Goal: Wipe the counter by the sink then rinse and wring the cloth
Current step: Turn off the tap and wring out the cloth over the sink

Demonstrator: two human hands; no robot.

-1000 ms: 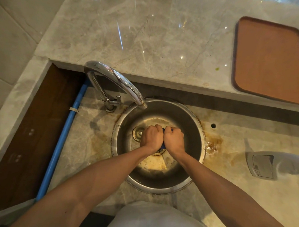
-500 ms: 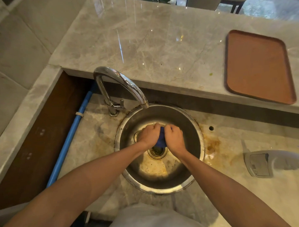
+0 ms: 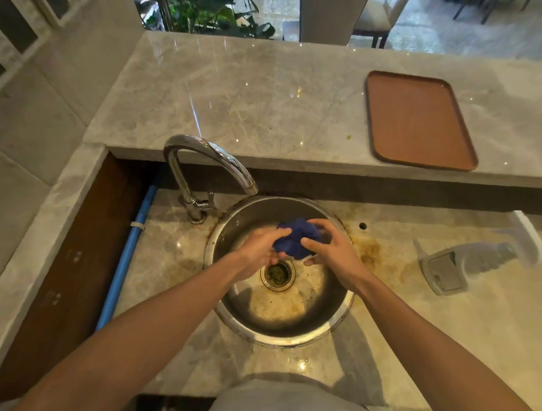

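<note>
Both hands, left [image 3: 259, 252] & right [image 3: 330, 252], gripping bunched blue cloth [image 3: 296, 237], over sink [image 3: 288, 336]

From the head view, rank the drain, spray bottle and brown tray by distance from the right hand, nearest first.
1. Drain: in the sink, just below-left of the right hand.
2. Spray bottle: lying on the counter, to the right.
3. Brown tray: upper ledge, far right.

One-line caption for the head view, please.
Both hands, left hand and right hand, hold a bunched blue cloth over the round steel sink; no water visible from the faucet.
</note>
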